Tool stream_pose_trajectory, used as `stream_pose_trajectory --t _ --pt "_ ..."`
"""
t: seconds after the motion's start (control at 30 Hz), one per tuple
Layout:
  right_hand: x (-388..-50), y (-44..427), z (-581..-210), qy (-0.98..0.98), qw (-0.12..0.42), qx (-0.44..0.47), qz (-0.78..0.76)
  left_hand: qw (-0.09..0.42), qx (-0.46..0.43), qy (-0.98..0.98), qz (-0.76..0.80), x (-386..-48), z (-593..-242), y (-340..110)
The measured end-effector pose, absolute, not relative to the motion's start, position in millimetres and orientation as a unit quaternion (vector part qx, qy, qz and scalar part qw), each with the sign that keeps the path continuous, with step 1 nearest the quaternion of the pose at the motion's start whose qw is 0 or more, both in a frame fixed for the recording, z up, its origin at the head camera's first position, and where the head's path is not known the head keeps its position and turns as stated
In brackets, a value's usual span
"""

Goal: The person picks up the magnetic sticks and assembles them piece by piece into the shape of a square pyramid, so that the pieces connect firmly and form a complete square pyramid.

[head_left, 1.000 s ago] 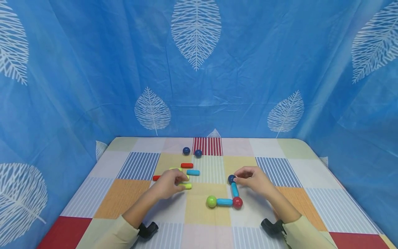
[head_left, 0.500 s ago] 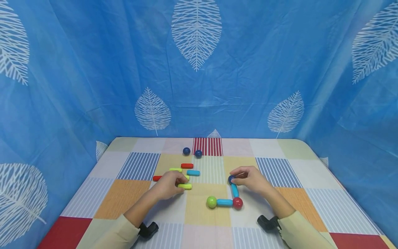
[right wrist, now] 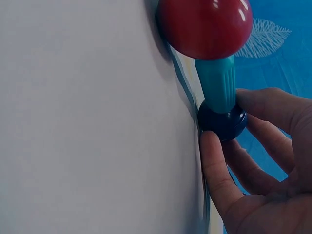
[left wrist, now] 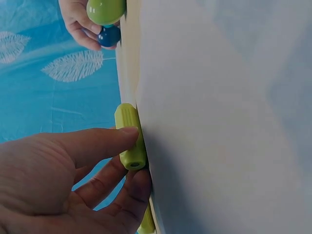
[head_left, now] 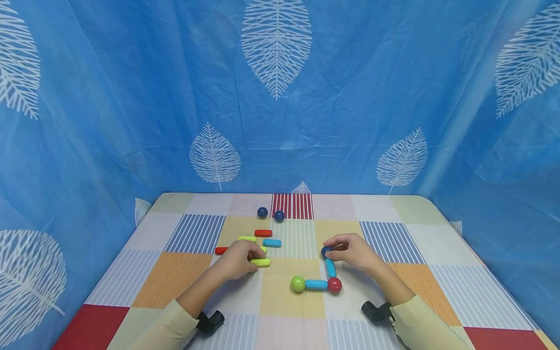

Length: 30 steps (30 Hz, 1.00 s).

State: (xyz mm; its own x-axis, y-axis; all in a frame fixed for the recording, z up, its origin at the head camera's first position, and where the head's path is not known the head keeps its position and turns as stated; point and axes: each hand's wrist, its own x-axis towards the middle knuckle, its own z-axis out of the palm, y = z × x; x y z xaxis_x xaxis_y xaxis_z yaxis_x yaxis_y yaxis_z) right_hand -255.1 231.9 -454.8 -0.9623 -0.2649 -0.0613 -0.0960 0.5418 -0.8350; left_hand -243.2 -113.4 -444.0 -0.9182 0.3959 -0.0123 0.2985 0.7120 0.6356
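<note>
My left hand (head_left: 236,260) pinches a yellow-green rod (left wrist: 129,136) between thumb and fingers, low at the tabletop. Another yellow-green rod (left wrist: 147,222) shows partly behind those fingers in the left wrist view. With thumb and fingertips, my right hand (head_left: 355,253) grips a dark blue ball (right wrist: 222,122). That ball sits on the end of a blue rod (right wrist: 218,83), whose other end meets a red ball (head_left: 334,285). A second blue rod (head_left: 316,285) runs left from the red ball to a green ball (head_left: 298,283), giving an L-shaped chain on the table.
Beyond the left hand lie a red rod (head_left: 263,233), a blue rod (head_left: 272,243), a yellow-green rod (head_left: 247,239) and another red rod (head_left: 220,250). Two dark blue balls (head_left: 279,216) rest farther back. A blue curtain (head_left: 341,107) surrounds the patchwork-covered table (head_left: 293,330).
The right hand's fingers have shifted slightly left and now wrap farther over the dark blue ball. The left hand stays nearly in place on its rod.
</note>
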Motion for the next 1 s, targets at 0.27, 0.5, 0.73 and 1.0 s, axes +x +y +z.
stream_pose_trajectory --t 0.27,0.5,0.73,1.0 --pt "-255 232 -455 0.872 0.092 -0.106 -0.47 0.077 0.187 0.922 0.329 -243 -444 -114" --pt "-255 232 -454 0.871 0.093 -0.101 -0.471 0.083 0.199 0.921 0.324 -247 -448 -115" --pt "-256 233 -454 0.869 0.098 -0.103 -0.475 0.094 0.236 0.91 0.327 -252 -444 -111" --pt "-257 234 -455 0.864 0.104 -0.107 -0.48 0.112 0.273 0.884 0.364 -260 -436 -100"
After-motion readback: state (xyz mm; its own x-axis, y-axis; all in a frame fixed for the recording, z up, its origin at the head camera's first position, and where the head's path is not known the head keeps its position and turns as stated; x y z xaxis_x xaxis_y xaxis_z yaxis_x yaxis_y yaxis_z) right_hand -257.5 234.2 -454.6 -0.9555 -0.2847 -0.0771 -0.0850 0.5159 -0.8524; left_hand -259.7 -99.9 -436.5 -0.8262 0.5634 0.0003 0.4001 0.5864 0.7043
